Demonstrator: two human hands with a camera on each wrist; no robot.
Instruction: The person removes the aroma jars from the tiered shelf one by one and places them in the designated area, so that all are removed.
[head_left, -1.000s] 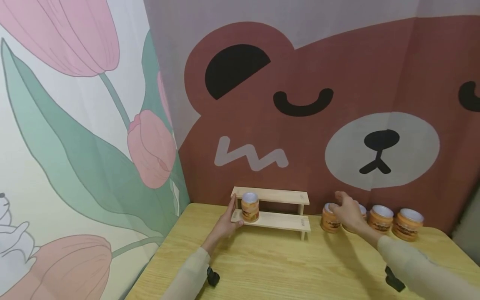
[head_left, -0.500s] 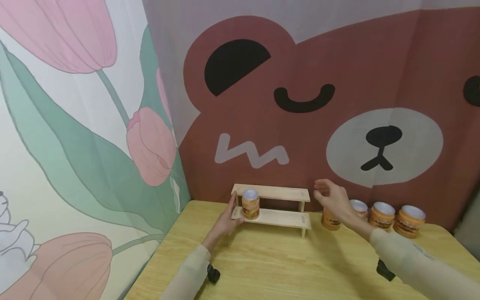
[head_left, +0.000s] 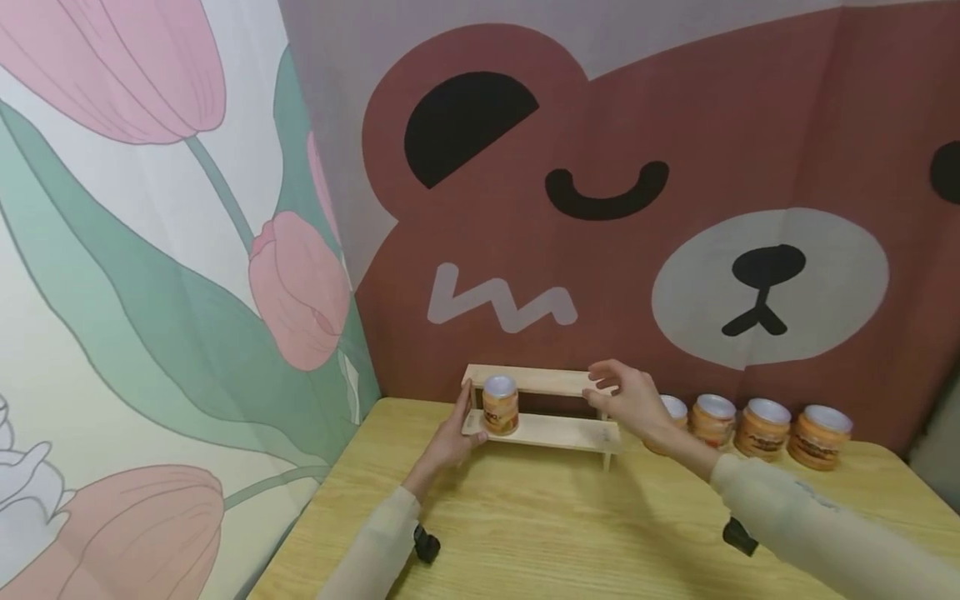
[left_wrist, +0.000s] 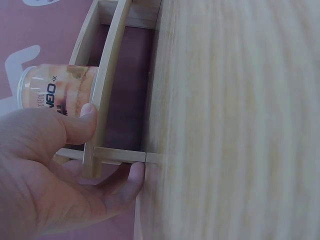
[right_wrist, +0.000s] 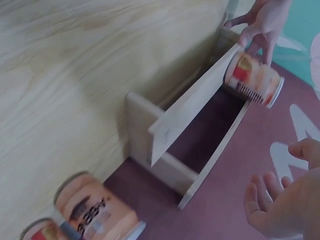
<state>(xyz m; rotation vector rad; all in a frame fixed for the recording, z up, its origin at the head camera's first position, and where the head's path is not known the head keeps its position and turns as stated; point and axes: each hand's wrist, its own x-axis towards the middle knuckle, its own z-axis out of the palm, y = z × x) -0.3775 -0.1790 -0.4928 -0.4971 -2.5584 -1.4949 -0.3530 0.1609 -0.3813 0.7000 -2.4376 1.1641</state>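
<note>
A small two-tier wooden shelf stands on the table against the wall. On the left of its lower board sits an upright orange can with a pale lid. My left hand grips the shelf's left end; in the left wrist view its thumb lies on the lower board beside the can, with the other fingers around the end support. My right hand is in the air before the shelf's right end, its fingers loosely curled and holding nothing. In the right wrist view the hand is apart from the shelf.
Several similar orange cans stand in a row at the table's back right, the leftmost can partly behind my right hand and the rightmost can near the corner. The wooden table meets a bear-printed wall behind.
My right hand has moved left, from above the row of cans to the shelf's right end, carrying nothing. My left hand stays at the shelf, and the can on it has not moved.
</note>
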